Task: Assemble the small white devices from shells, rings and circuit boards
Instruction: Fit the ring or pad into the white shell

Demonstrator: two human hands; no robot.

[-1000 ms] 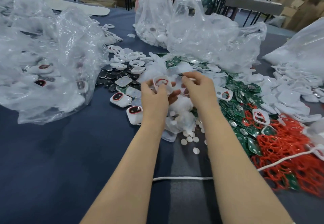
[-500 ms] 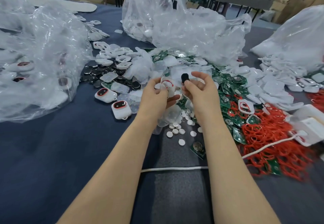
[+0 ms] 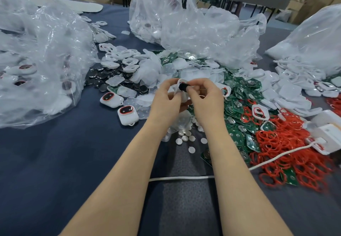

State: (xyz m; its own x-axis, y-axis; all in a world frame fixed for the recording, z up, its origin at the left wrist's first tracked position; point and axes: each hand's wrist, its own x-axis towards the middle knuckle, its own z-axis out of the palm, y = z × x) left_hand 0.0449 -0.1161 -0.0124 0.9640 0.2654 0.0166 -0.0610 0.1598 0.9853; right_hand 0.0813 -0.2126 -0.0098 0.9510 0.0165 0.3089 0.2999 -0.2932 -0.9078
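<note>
Head view: a person is working at a dark blue table (image 3: pixel 55 152), both hands raised together at the centre. The left hand (image 3: pixel 165 100) is gripping a white shell (image 3: pixel 178 82), fingers curled round its left edge. The right hand (image 3: pixel 207 97) is pinching a small black part (image 3: pixel 183 87) between thumb and forefinger, seemingly pressing it against the shell. So the shell is lying immediately left of the right hand's pinch, touching the part; fingers are hiding its long axis. Green circuit boards (image 3: pixel 238 104) and red rings (image 3: pixel 287 143) are lying heaped to the right, nearer the right hand. Two finished devices (image 3: pixel 128 114) are sitting to the left.
</note>
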